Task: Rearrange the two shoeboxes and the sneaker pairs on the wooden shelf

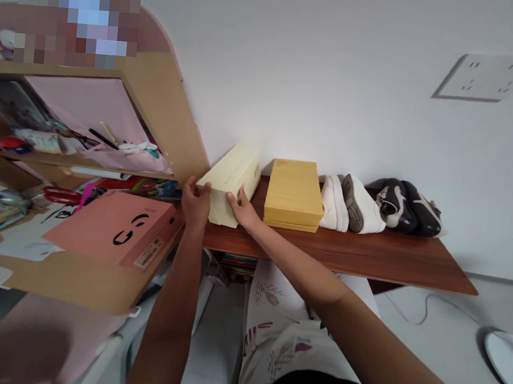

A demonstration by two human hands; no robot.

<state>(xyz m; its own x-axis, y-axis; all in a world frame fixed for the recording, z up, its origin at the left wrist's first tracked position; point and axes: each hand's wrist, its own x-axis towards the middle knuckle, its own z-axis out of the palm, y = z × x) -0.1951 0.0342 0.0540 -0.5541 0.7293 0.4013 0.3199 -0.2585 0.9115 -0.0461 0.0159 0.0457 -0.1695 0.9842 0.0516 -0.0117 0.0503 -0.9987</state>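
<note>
A cream shoe box [228, 181] stands tilted at the left end of the brown wooden shelf top [345, 249], close to the wall. My left hand [195, 200] grips its left side near the front, thumb on the front edge. On the box's right side, my right hand [243, 208] presses with fingers and thumb at the front corner. Just right of it lies a yellow shoe box [294, 189], lid on. Beside that sit a pair of white sneakers [335, 204] and a pair of black shoes [397, 206].
To the left, a desk [111, 287] holds a pink box [115, 228], red scissors [63, 194] and papers. Above the desk is an open shelf unit [158, 89] with pens and small items. A cable [425, 306] and a round white object [507, 359] are on the floor at right.
</note>
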